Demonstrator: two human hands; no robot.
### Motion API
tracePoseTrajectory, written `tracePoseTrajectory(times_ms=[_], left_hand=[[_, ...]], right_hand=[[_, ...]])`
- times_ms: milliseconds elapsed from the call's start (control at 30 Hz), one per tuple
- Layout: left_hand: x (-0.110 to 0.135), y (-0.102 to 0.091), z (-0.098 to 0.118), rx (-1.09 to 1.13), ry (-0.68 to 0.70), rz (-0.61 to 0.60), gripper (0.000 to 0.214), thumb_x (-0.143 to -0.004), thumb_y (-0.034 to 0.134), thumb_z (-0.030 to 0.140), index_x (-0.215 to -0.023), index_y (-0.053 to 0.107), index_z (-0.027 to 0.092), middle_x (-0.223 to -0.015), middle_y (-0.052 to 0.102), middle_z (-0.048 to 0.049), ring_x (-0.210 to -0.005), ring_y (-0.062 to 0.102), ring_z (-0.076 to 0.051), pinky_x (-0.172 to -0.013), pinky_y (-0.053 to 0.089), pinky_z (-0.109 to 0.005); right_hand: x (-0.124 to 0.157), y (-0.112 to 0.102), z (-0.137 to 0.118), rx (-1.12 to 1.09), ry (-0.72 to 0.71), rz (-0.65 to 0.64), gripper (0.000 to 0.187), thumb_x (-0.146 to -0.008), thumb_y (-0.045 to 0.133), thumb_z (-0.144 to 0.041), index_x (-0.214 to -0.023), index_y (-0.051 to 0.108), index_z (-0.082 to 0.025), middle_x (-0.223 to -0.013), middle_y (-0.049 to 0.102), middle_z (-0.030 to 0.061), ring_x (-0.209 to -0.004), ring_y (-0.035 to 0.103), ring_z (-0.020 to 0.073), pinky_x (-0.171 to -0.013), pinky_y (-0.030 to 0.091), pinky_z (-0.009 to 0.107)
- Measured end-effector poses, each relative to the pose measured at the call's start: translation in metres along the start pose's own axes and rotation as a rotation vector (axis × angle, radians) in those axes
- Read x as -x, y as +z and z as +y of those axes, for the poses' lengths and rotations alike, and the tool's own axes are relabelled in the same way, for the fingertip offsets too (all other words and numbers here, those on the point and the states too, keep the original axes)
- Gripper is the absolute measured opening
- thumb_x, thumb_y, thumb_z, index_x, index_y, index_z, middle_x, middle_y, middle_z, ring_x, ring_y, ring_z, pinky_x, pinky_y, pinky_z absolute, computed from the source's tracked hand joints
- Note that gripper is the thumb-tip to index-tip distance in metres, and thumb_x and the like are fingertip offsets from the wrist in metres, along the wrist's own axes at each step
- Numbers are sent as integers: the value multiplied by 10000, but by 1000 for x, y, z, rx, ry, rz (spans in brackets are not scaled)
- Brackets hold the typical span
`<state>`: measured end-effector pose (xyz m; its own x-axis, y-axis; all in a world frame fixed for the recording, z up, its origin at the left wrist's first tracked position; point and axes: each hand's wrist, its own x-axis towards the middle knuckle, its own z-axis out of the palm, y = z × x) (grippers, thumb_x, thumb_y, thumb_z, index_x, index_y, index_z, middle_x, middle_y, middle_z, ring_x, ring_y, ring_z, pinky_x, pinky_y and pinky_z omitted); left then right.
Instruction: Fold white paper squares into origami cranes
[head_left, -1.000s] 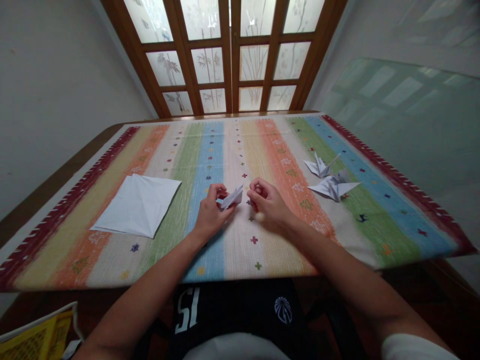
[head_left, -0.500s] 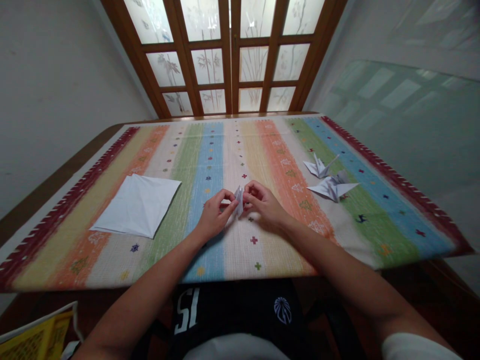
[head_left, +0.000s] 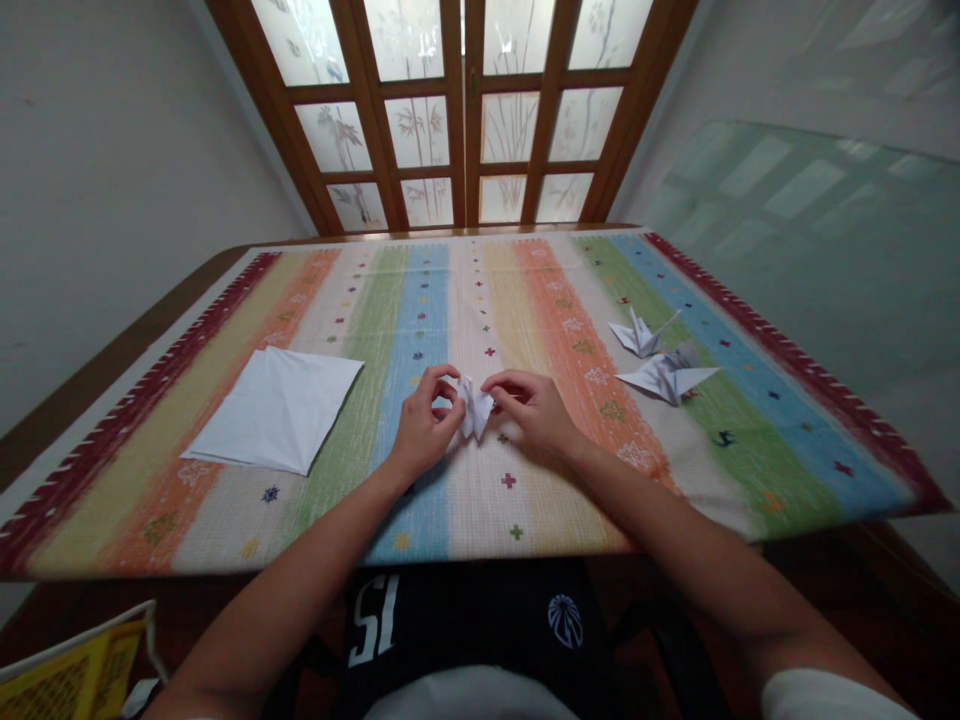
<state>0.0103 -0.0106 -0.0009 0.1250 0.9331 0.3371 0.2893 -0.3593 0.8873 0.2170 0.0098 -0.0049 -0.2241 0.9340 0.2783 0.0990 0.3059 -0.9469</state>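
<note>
Pinching a small folded paper (head_left: 475,408) from both sides, the two hands meet over the middle of the tabletop (head_left: 105,362), a little toward its near edge. The left hand (head_left: 424,425) is closed on the paper's left part, thumb and forefinger tight and the other fingers curled under. The right hand (head_left: 529,410) grips the right part the same way, its fingertips pressed together on a flap. Neither hand is spread at all, and each has hold of the paper and nothing else. The paper stands upright between them, fanned out at the top; whether its lower tip touches the cloth (head_left: 525,300) I cannot tell. A grip from both sides seems meant to keep the creases from springing apart while the flaps are worked, and both wrists lie low on the cloth, probably for steadiness.

A flat creased sheet (head_left: 277,410) lies well apart toward the left edge, within the left arm's reach. Two finished pieces sit toward the right edge, the far crane (head_left: 641,335) just behind the near crane (head_left: 666,375), close together and clear of the hands, likely so they do not get crushed. The striped cloth covers nearly the whole tabletop; wood-framed doors (head_left: 465,110) stand beyond the far edge.
</note>
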Motion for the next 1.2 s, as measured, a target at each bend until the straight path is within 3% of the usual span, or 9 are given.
tracePoseTrajectory(times_ms=[133, 267, 533, 700, 833, 967, 1200], left_hand=[[0, -1, 0, -53, 34, 21, 415, -929, 587, 174, -1333, 631, 256, -867, 595, 18, -749, 596, -130, -574, 520, -164], [-3, -2, -5, -51, -8, 79, 348, -911, 605, 194, -1253, 668, 224, -882, 592, 5, -766, 601, -138, -557, 499, -170], [-8, 1, -16, 157, -79, 160, 369, -867, 672, 228, -1217, 554, 238, -903, 637, 12, -846, 693, -155, -732, 574, -236], [-8, 1, -16, 182, -95, 164, 373, -818, 651, 187, -1164, 529, 256, -916, 611, 34, -791, 665, -131, -693, 522, -208], [-7, -2, -13, 150, -57, 149, 376, -808, 621, 167, -1171, 582, 253, -912, 632, 27, -784, 639, -136, -682, 498, -214], [-8, -3, -11, 116, -45, 135, 258, -786, 633, 160, -1033, 637, 232, -914, 658, 10, -791, 633, -142, -701, 504, -228], [-10, 0, -10, 301, -178, 86, 215, -802, 742, 300, -893, 568, 211, -853, 622, 23, -757, 667, -142, -696, 583, -251]], right_hand=[[-1, 0, 1, -55, 41, 23, 254, -843, 834, -463, -908, 803, -219, -867, 795, 56, -710, 772, 202, -731, 652, 355], [-3, -1, 4, -144, 117, 30, 283, -772, 892, -444, -875, 769, -212, -840, 782, 46, -716, 772, 203, -724, 658, 357], [-5, -1, 3, -223, 155, 19, 284, -751, 864, -332, -984, 736, -231, -895, 757, 9, -716, 725, 162, -667, 607, 294], [-6, -2, 3, -184, 209, -1, 269, -777, 855, -443, -857, 757, -206, -812, 750, 25, -705, 715, 175, -674, 569, 303], [-7, -2, 6, -168, 226, 17, 267, -719, 898, -397, -829, 751, -202, -787, 727, 10, -644, 648, 142, -612, 486, 275], [-7, -3, 10, -241, 258, 20, 306, -664, 935, -343, -870, 753, -209, -755, 689, -24, -584, 553, 106, -559, 404, 252], [-8, -5, 17, -286, 291, 10, 306, -668, 944, -354, -899, 815, -199, -794, 740, 18, -664, 619, 140, -627, 475, 282]])
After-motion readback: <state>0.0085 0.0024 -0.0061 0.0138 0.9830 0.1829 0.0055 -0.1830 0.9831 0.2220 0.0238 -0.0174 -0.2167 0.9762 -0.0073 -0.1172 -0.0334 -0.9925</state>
